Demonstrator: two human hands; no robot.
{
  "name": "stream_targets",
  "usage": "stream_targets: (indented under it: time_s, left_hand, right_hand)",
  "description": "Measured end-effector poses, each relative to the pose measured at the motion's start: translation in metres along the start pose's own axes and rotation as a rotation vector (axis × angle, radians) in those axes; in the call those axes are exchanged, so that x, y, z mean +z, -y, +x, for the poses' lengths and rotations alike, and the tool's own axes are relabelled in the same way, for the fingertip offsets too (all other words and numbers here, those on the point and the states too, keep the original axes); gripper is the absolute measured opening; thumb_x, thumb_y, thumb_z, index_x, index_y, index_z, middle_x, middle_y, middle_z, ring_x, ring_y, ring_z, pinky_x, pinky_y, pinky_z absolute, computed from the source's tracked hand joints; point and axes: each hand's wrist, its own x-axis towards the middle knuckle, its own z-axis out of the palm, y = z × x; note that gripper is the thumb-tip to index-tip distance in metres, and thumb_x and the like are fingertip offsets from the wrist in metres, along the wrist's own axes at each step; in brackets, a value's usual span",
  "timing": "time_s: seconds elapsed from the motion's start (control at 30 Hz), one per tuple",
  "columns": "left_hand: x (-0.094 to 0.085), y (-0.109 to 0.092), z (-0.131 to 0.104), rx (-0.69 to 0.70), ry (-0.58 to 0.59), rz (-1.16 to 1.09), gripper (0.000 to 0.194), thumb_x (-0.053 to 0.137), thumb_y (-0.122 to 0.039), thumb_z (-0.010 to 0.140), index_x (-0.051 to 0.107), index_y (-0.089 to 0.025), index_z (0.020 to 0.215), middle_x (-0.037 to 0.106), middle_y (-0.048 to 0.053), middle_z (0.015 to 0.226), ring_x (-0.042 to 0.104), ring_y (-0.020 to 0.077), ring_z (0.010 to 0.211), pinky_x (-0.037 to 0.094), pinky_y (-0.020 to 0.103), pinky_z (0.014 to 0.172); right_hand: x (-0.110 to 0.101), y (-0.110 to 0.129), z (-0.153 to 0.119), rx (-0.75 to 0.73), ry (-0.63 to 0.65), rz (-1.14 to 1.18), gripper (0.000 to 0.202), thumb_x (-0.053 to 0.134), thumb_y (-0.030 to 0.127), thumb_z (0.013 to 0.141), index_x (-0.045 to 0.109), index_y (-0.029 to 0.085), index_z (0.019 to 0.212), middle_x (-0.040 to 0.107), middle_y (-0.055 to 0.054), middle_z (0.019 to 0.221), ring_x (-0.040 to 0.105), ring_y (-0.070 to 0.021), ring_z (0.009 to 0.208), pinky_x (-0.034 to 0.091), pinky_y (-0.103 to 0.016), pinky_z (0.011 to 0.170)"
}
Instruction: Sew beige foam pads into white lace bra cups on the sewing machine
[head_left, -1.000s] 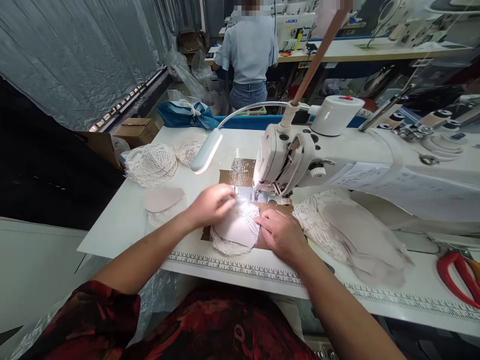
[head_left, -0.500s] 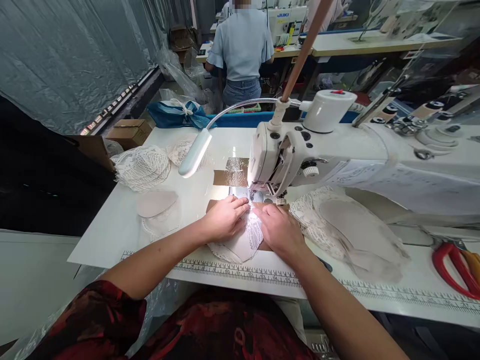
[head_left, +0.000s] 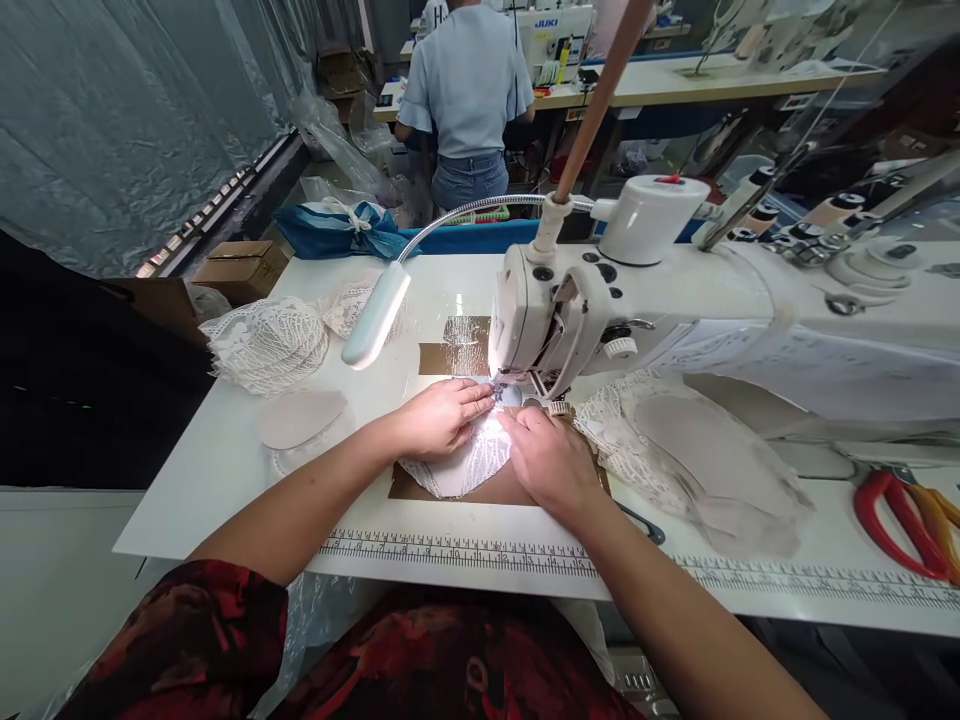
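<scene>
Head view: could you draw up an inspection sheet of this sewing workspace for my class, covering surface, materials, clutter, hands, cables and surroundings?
Surface: white table with a ruler strip along its near edge.
Job's things: lace piece at the sewing machine, under the lamp.
Clutter: lace stack at left; loose fabric pieces and scissors at right.
Hands: left hand lies on the lace piece; right hand is at its right edge, grip unclear.
Cables: nothing seen across the tabletop.
Surroundings: co-worker ahead, back turned; cardboard box beyond the table's far left.
</scene>
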Motion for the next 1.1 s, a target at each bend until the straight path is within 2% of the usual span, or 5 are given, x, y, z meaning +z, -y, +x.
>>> stream_targets:
  time_s: [0.2,0.33,0.47,0.83,1.1]
  left_hand:
    - [-0.011,-0.020,-0.012,-0.080,-0.076,-0.061,0.034,0.045,-0.017,0.090,0.062,-0.008,0.118,0.057,0.017,0.129,0.055,0.0268,0.113,0.046,0.039,0.094]
    - [-0.012,-0.041,-0.013,-0.171,-0.055,-0.060,0.026,0.050,-0.030,0.091,0.067,-0.012,0.100,0.065,0.010,0.093,0.058,0.0220,0.085,0.046,0.034,0.075]
    - [-0.005,-0.046,-0.011,-0.217,-0.061,-0.012,0.029,0.040,-0.022,0.094,0.064,-0.014,0.078,0.062,0.007,0.076,0.053,0.0189,0.073,0.039,0.032,0.066]
    - [-0.004,-0.035,-0.019,-0.220,-0.152,-0.323,0.016,0.043,-0.021,0.090,0.058,-0.015,0.085,0.062,0.007,0.083,0.054,0.0187,0.080,0.043,0.032,0.076]
    - [-0.002,-0.040,-0.022,-0.083,-0.079,-0.086,0.025,0.044,-0.022,0.093,0.066,-0.021,0.106,0.062,0.007,0.091,0.052,0.0186,0.080,0.038,0.034,0.075]
  right_hand:
    - [0.005,-0.013,-0.009,-0.027,-0.074,0.240,0.035,0.042,0.013,0.088,0.069,0.018,0.110,0.065,-0.005,0.091,0.058,-0.0181,0.083,0.041,-0.027,0.068]
    - [0.006,-0.020,-0.015,-0.033,-0.119,0.316,0.033,0.042,0.012,0.086,0.069,0.015,0.106,0.066,-0.007,0.098,0.060,-0.0184,0.089,0.044,-0.027,0.073]
    - [0.004,-0.019,-0.016,-0.050,-0.121,0.333,0.031,0.043,0.011,0.086,0.069,0.018,0.101,0.067,-0.005,0.095,0.061,-0.0176,0.085,0.045,-0.028,0.071]
    - [0.001,-0.016,-0.017,-0.328,-0.095,0.231,0.028,0.045,0.014,0.090,0.069,0.017,0.104,0.066,-0.005,0.082,0.057,-0.0173,0.075,0.043,-0.029,0.068]
    - [-0.005,-0.016,-0.020,-0.371,-0.042,0.176,0.025,0.046,0.012,0.089,0.070,0.017,0.097,0.062,-0.004,0.077,0.050,-0.0160,0.070,0.038,-0.028,0.065]
